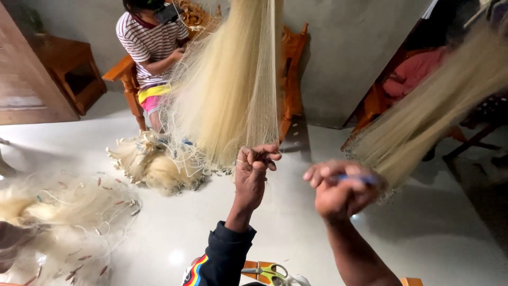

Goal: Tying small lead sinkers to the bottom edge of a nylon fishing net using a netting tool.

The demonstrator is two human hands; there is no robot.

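A pale yellow fishing net (233, 79) hangs from above in front of me. My left hand (253, 172) is raised and pinches the net's lower edge and thin line between its fingers. My right hand (338, 188), blurred, is closed around a small blue tool (357, 179) next to a second hanging bundle of net (428, 111) on the right. A dark sleeve with coloured stripes (219, 259) covers my left forearm.
A person in a striped shirt (151, 42) sits on a wooden chair (124, 79) at the back, working on the net. Heaps of net with floats lie on the white floor (159, 164) and at left (58, 222). Green-handled scissors (267, 273) lie below.
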